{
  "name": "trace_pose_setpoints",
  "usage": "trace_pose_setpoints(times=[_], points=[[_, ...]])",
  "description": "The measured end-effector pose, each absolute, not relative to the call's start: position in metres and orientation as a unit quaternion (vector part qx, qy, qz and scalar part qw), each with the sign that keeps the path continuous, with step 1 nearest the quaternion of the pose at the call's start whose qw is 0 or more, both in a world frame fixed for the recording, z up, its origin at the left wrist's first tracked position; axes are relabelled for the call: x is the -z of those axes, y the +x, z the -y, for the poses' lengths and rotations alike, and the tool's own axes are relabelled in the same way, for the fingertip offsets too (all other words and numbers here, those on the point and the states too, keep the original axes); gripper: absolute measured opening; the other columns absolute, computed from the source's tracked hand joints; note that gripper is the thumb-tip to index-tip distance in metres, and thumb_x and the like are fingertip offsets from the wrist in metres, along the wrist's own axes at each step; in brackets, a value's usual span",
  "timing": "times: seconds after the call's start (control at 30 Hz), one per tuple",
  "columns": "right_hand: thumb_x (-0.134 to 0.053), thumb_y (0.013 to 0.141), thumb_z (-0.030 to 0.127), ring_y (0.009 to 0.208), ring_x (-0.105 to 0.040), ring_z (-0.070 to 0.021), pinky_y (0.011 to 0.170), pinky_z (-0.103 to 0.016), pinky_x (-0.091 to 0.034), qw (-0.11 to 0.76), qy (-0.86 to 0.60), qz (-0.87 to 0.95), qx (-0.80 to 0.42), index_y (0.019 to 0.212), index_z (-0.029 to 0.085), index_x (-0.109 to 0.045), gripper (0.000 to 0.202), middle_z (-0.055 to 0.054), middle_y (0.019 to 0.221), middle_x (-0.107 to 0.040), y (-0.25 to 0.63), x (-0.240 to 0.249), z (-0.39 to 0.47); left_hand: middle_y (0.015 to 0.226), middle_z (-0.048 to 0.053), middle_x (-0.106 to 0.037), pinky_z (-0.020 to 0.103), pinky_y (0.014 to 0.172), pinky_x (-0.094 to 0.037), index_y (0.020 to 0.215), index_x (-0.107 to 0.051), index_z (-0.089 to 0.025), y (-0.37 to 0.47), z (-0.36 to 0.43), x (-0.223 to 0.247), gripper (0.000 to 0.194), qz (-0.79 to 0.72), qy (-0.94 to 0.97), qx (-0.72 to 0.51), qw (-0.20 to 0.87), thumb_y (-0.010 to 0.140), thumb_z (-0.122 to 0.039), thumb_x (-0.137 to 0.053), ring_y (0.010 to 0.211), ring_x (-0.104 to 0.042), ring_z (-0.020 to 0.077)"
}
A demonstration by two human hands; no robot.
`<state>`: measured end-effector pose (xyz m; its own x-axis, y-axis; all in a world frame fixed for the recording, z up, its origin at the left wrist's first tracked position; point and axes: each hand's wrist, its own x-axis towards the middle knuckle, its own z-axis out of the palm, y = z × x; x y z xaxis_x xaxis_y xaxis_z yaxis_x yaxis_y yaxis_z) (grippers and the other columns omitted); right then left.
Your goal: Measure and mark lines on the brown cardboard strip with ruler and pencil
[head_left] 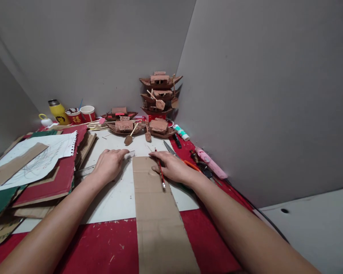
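Note:
A long strip of brown cardboard [160,228] runs from the near edge to the middle of a white sheet [114,201]. Left of its far end, my left hand [111,163] is closed on a clear ruler [85,171], which lies slantwise on the sheet under the hand. My right hand [171,165] rests at the strip's far right corner, a red pencil [160,169] held between thumb and fingers, its eraser end toward me. Scissors [171,147] with orange handles lie partly hidden beyond the right hand.
Cardboard pieces [51,182] are piled at left. Small brown model boats [160,82] stand stacked at the back, others [124,125] before them. Cups [87,113] and a yellow bottle [58,112] stand back left. A pink tool [211,163] lies along the right wall.

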<state>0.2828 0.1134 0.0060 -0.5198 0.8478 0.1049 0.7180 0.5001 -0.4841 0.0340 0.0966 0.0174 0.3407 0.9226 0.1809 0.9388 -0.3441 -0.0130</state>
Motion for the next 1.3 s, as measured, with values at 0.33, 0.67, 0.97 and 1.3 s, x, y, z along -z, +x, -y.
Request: trace_pose_setpoints(times=[0.33, 0.67, 0.97, 1.3], points=[[-0.062, 0.086, 0.017, 0.12, -0.054, -0.0244, 0.103, -0.039, -0.041, 0.173, -0.435, 0.865, -0.18, 0.131, 0.015, -0.054, 0.046, -0.015, 0.125, -0.062, 0.284, -0.002, -0.116, 0.099, 0.007, -0.069, 0.037, 0.081, -0.037, 0.118, -0.057, -0.023, 0.05, -0.103, -0.019, 0.041, 0.57, -0.814, 0.104, 0.044, 0.086, -0.007, -0.039, 0.092, -0.061, 0.0244], [-0.062, 0.086, 0.017, 0.121, -0.053, -0.0241, 0.104, -0.042, -0.041, 0.174, -0.443, 0.858, -0.195, 0.129, 0.021, -0.056, 0.044, -0.011, 0.126, -0.062, 0.285, -0.004, -0.115, 0.103, 0.007, -0.066, 0.035, 0.081, -0.041, 0.123, -0.058, -0.025, 0.037, -0.11, -0.006, 0.036, 0.549, -0.825, 0.134, -0.015, 0.092, -0.019, -0.041, 0.092, -0.06, 0.0228], [-0.06, 0.086, 0.019, 0.119, -0.054, -0.0241, 0.103, -0.043, -0.042, 0.181, -0.434, 0.86, -0.199, 0.129, 0.022, -0.057, 0.043, -0.011, 0.124, -0.062, 0.287, 0.002, -0.118, 0.096, 0.005, -0.064, 0.045, 0.099, -0.032, 0.133, -0.052, -0.028, 0.033, -0.111, -0.007, 0.048, 0.551, -0.828, 0.105, -0.014, 0.09, -0.011, -0.038, 0.095, -0.057, 0.023], [-0.058, 0.086, 0.017, 0.12, -0.054, -0.0244, 0.103, -0.045, -0.041, 0.183, -0.439, 0.855, -0.208, 0.13, 0.025, -0.056, 0.045, -0.01, 0.127, -0.061, 0.286, 0.0, -0.117, 0.098, 0.005, -0.062, 0.051, 0.108, -0.024, 0.136, -0.049, -0.03, 0.034, -0.113, -0.003, 0.05, 0.55, -0.829, 0.101, -0.009, 0.093, -0.013, -0.034, 0.096, -0.055, 0.0225]])
